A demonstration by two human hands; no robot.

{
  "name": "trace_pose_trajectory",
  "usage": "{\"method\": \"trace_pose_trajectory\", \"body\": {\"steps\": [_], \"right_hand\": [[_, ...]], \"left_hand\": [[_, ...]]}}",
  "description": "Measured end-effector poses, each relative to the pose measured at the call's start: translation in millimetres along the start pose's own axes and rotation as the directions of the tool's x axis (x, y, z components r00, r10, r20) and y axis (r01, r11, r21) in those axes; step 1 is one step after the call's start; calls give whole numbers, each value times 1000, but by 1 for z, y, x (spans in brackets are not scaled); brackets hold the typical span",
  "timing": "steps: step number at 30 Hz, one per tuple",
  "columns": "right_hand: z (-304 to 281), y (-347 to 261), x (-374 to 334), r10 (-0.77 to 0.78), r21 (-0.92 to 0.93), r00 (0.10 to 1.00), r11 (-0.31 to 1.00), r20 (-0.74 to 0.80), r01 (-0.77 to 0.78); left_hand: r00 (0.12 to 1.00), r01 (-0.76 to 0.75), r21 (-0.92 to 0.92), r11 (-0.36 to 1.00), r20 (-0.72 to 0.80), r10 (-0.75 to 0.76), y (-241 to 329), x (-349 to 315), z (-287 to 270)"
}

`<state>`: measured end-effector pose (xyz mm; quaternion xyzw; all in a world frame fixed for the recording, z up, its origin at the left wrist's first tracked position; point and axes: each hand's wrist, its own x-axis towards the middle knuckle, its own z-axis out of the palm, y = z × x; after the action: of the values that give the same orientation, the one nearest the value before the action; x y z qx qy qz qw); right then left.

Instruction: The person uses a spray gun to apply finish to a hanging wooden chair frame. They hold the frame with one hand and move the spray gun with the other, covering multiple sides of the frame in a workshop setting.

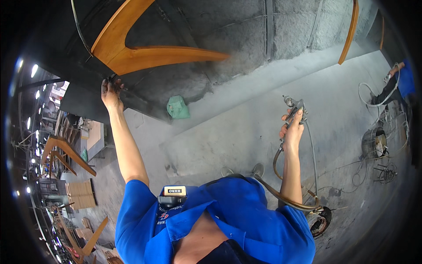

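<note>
The left hand (111, 93) reaches up and touches the edge of a dark board (88, 66) beneath a V-shaped wooden piece (132, 55). The right hand (292, 127) is wrapped around a spray gun (294, 108), held upright, its hose (285, 193) trailing down past the blue shirt (246, 215). A green bag (178, 108) lies on the grey, dusty floor (246, 132). At far right another person's arm (395, 70) shows beside coiled hoses (373, 143).

Wooden V-shaped piece (145, 48) cut off by top edge. Left hand (111, 93) fingertips hidden against dark panel edge (88, 70). Spray gun (293, 108) nozzle too small to resolve. Co-worker (398, 83) at right rim mostly cropped, blurred. Hose (285, 198) end hidden behind blue shirt (246, 220).
</note>
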<state>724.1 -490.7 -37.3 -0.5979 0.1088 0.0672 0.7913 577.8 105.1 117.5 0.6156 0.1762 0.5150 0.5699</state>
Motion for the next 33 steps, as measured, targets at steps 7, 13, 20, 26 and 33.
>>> {"method": "trace_pose_trajectory", "body": {"steps": [7, 13, 20, 26, 33], "right_hand": [[44, -47, -74, -95, 26, 963, 995, 252, 91], [82, -85, -149, -409, 367, 359, 912, 839, 181], [81, -43, -131, -266, 191, 599, 964, 755, 186], [-17, 15, -78, -25, -70, 989, 997, 146, 35], [-60, -18, -98, -5, -51, 994, 999, -110, -1]], "left_hand": [[973, -117, -10, 993, -202, 113, 39, -4, -1], [857, -361, 65, 930, -369, 359, 88, -13, -11], [802, -426, 157, 891, -391, 452, 103, -18, -20], [956, -210, 96, 973, -188, 225, 76, -8, -12], [996, -72, 252, 965, 74, 55, 39, -8, 31]]}}
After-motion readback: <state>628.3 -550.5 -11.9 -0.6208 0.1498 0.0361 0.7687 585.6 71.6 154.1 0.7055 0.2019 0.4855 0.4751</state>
